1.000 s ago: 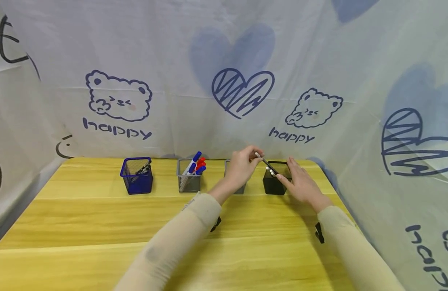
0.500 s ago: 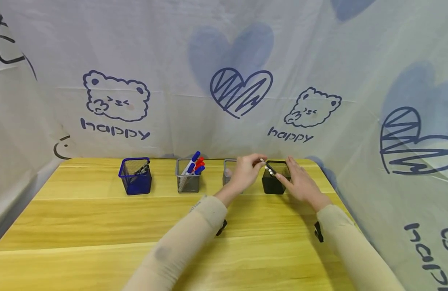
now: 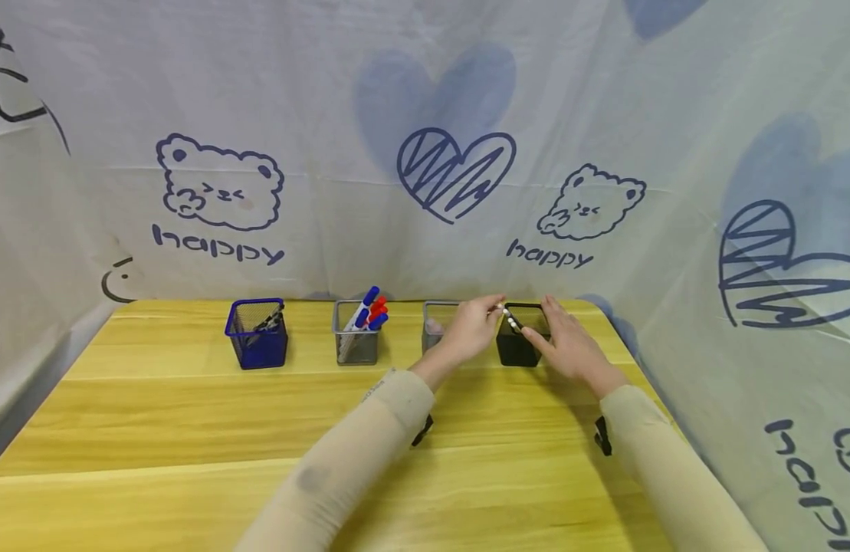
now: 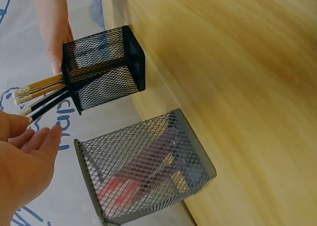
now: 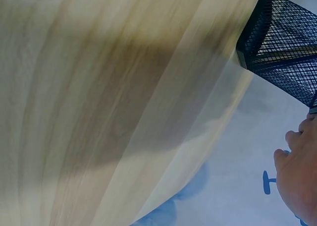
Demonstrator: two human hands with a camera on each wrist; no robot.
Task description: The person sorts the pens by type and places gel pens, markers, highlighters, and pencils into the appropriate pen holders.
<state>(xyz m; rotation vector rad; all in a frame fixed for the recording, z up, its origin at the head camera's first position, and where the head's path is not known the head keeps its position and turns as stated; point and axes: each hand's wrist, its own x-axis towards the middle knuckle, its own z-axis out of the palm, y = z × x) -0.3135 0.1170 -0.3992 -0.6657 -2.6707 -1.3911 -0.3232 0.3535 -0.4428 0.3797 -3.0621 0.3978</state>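
Note:
The black mesh pen holder (image 3: 519, 349) stands upright at the table's far right. Several pencils (image 4: 47, 84) with white eraser ends lean out of its top. My left hand (image 3: 471, 328) pinches the end of a dark pencil (image 4: 49, 104), whose lower part is inside the holder. My right hand (image 3: 572, 345) grips the same holder at its right side, thumb by the front rim and fingers along the side edge. In the right wrist view, the fingers (image 5: 294, 141) meet the holder's rim, partly out of frame. A grey mesh holder (image 4: 143, 166) with pinkish-red things inside stands beside my left hand.
Further left, a silver mesh holder (image 3: 358, 349) carries blue- and red-capped markers (image 3: 371, 310). A blue mesh holder (image 3: 262, 349) with black pens (image 3: 267, 320) stands at the far left. The wooden table (image 3: 190, 429) ends at a printed cloth backdrop (image 3: 328, 115).
My left hand has moved slightly right and down with the pencil, which has sunk deeper into the black holder. My right hand stays at the holder.

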